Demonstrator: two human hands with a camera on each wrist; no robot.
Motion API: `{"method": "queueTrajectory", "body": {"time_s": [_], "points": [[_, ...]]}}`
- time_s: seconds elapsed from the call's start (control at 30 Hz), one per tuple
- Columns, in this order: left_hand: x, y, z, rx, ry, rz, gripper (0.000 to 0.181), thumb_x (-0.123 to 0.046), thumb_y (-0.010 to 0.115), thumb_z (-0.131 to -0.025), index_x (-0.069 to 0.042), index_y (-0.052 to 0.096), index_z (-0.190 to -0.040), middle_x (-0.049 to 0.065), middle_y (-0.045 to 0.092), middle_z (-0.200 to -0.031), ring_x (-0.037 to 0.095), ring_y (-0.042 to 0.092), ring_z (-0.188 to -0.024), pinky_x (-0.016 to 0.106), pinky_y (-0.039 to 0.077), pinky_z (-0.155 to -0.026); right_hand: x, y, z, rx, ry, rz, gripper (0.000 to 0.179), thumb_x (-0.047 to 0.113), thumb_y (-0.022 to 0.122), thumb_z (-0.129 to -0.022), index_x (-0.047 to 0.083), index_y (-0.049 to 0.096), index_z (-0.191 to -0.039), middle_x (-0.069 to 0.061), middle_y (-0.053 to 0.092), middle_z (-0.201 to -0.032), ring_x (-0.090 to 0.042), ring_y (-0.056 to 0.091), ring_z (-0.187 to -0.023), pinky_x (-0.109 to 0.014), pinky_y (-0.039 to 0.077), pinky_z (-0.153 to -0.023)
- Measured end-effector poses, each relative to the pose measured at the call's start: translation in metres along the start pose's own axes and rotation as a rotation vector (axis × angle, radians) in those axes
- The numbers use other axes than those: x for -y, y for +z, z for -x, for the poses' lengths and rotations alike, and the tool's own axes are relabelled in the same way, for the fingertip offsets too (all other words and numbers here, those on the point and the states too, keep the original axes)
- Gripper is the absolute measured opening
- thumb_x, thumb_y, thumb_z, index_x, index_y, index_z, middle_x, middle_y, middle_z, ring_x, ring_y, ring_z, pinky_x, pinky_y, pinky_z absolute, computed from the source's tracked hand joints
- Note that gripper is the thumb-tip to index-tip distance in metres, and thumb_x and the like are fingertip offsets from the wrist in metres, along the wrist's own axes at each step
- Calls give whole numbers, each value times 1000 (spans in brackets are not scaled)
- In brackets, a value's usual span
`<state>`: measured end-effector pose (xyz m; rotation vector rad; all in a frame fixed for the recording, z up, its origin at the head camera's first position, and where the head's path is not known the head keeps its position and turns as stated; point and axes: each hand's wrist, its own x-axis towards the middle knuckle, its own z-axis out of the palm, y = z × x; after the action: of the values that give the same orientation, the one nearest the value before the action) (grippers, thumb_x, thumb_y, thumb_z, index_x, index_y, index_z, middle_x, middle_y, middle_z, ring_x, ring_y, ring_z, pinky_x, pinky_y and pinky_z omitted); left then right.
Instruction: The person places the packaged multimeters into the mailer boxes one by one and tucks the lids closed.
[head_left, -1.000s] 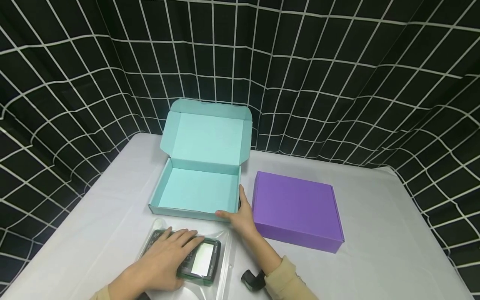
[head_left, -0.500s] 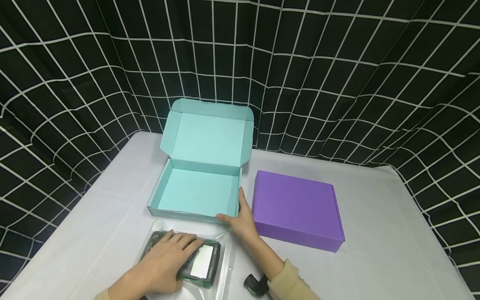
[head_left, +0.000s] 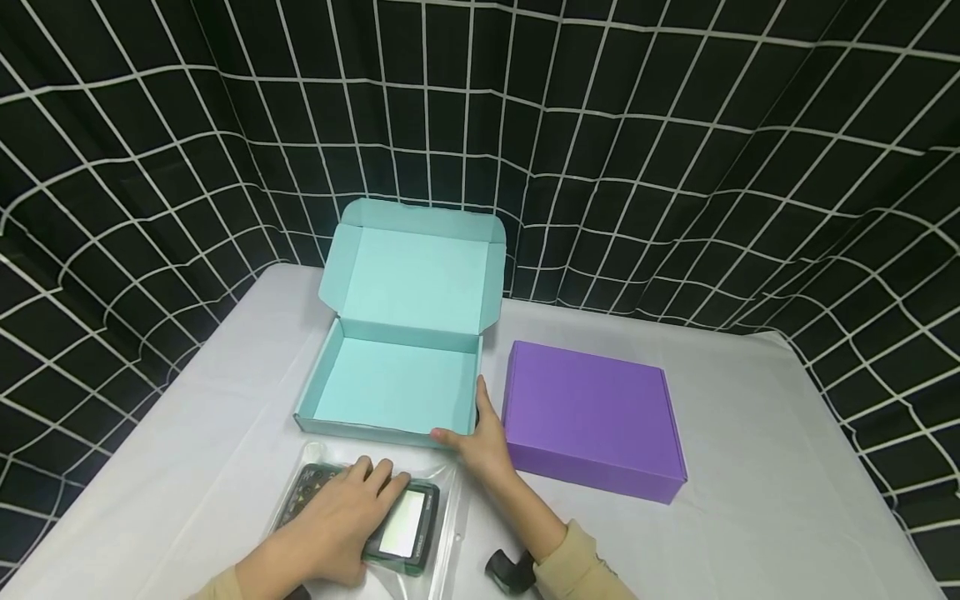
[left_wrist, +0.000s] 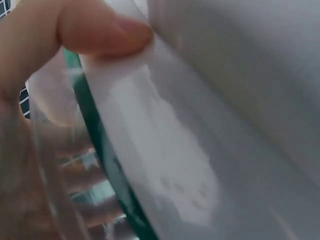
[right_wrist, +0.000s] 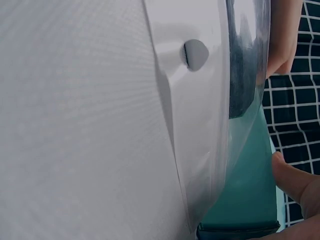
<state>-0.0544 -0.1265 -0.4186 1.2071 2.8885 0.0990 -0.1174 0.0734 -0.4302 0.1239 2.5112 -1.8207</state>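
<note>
In the head view my left hand (head_left: 337,521) lies over a calculator (head_left: 401,529) with a bright screen and a green edge, sealed in a clear plastic bag (head_left: 446,546). Its fingers arch across to the calculator's far edge, gripping it. The left wrist view shows the thumb (left_wrist: 110,37) against the bag beside the green edge. My right hand (head_left: 483,446) holds the front right corner of an open teal box (head_left: 393,383), thumb at the front rim and fingers along the outer right wall. In the right wrist view that thumb (right_wrist: 290,177) touches the box.
A closed purple box (head_left: 592,417) stands right of the teal box on the white-covered table (head_left: 765,467). Beside the right sleeve lies a small black object (head_left: 510,571), partly hidden. A black curtain (head_left: 637,167) with a white grid surrounds the table.
The left hand's fingers have drawn in and bent more over the calculator, showing more of its keys. The right hand and both boxes stay essentially in place.
</note>
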Motion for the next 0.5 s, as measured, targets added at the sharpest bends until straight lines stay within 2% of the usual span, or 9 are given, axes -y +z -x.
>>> {"method": "queueTrajectory", "body": {"time_s": [0.13,0.3,0.37,0.5], "points": [[1,-1,-2,-2,3,-26,94,-29,85,-37,-3,56,-123,3,47,-97,14,35,-75,26,44,-60,0,0,0,-3,2,-4,107,5,83,-72,-5,14,-152,-30,22,-154,-47,21,-140,-57,20,-114],[-3,-3,4,-18,22,-85,94,-36,86,-41,-4,57,-124,4,47,-98,17,39,-78,31,48,-67,1,0,0,5,-7,-11,107,5,83,-72,-6,14,-152,-30,21,-154,-47,20,-141,-58,20,-114],[-4,-3,8,-59,55,-131,93,-42,86,-44,-4,57,-124,5,47,-98,20,42,-80,34,50,-71,1,0,1,7,-12,-14,107,5,83,-72,-6,14,-152,-30,21,-154,-47,19,-141,-58,19,-114],[-6,-1,15,-212,135,-215,102,-71,82,-46,-6,59,-121,6,51,-99,24,48,-84,37,53,-76,1,0,1,2,-9,-15,107,4,83,-72,-6,14,-152,-30,21,-154,-47,20,-141,-57,20,-114]]}}
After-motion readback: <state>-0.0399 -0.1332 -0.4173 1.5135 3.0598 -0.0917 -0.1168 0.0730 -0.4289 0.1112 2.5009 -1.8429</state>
